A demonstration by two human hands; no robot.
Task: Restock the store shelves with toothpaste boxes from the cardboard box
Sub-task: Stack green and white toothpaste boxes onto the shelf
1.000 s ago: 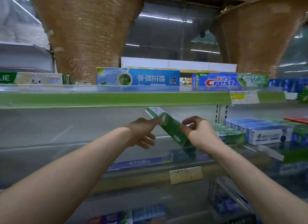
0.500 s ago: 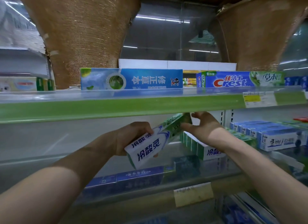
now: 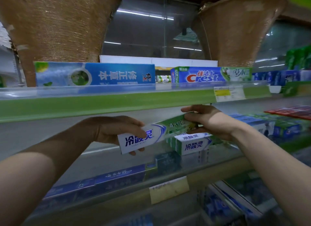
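Green toothpaste box [image 3: 161, 131], under shelf edge [image 3: 101, 106]

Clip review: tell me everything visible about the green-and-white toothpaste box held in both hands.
The toothpaste box is a long, glossy cardboard carton, white with blue characters at its left end, turning green toward the right. It is tilted, left end lower. The left hand grips the white end, the right hand the green end. It hangs under the green-edged upper shelf, just above a row of matching boxes; contact with them is unclear.
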